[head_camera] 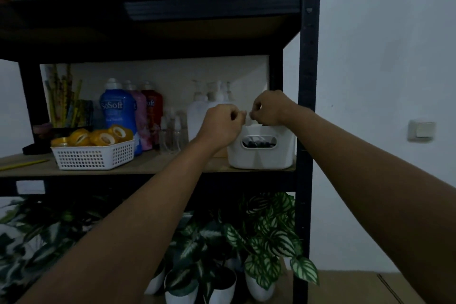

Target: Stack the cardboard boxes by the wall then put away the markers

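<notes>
— Where are the markers (259, 142) kept?
— Inside, dark shapes are seen through the handle slot of the white bin (262, 153), set at the right end of the middle shelf (148, 166); whether they are markers cannot be told.
— And the hands?
— Both are raised just above the bin. A small pale thing (248, 119) is pinched between the curled fingers of the left hand (223, 122) and right hand (270, 107); what it is cannot be told.

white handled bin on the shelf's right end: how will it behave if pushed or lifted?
The white handled bin looks like rigid plastic, so probably stiff. Dark items show through its handle slot, so likely light. Its base sits flat on the shelf, so it should slide, not tip.
</notes>
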